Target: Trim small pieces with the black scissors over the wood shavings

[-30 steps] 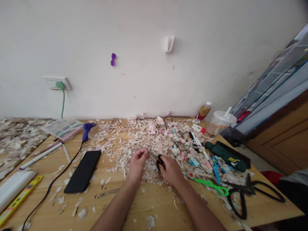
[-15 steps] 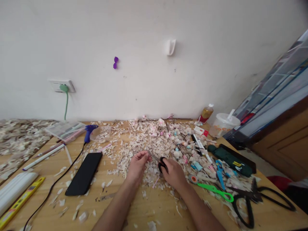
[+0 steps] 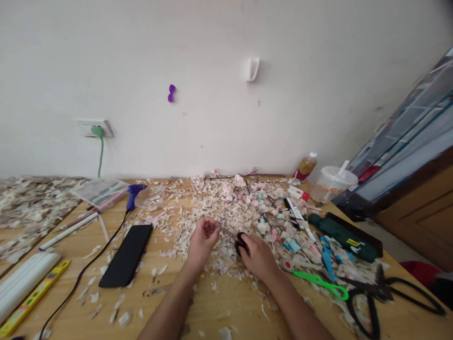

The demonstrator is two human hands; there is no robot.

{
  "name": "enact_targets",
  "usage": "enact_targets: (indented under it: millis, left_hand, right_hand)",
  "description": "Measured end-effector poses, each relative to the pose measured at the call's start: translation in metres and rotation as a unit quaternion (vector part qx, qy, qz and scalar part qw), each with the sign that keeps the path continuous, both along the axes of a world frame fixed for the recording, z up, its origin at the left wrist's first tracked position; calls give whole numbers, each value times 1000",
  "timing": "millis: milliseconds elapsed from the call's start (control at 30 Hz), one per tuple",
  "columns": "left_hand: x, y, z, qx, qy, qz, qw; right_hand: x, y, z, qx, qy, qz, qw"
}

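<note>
Small black-handled scissors are gripped in my right hand, their blades pointing left toward my other hand. My left hand is closed in a pinch just left of the blade tips; whatever lies between its fingers is too small to make out. Under and beyond both hands spreads a heap of pale dried petals. Pink and white blossoms on thin brown twigs lie at the back of the heap.
Left of me lie a black phone, a blue glue gun with its cord, and a yellow level. On the right are green scissors, large black shears, a dark green umbrella, a lidded cup and a bottle.
The view has shifted slightly, so things sit a little further right. My left fingers have curled in more, and the scissors' blades remain beside them.
</note>
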State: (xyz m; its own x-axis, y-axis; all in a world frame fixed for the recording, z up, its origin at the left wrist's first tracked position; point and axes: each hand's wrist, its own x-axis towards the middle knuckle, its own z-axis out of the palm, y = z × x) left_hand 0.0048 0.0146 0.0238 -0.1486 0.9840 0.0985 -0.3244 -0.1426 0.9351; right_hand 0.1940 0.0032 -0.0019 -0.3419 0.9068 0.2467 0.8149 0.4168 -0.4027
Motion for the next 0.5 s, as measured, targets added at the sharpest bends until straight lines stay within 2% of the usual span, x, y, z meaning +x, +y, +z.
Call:
enact_targets:
  millis: [167,267,367,500]
  left_hand:
    - [14,-5,-9,-71,-132,-12,989]
    - [21,-10,-9,-114,-186,-27,976]
    - [24,-13,-7,-114,-191,-49,974]
    - [20,-10,-9,-92,-145,-34,985]
  right_hand:
    - [-1,0,-2,5,2,-3,1000]
    - [-2,-1,-3,10,7,-3,1000]
    - [-3,-1,-4,9,9,-5,1000]
    - [-2,0,-5,11,10,-11,1000]
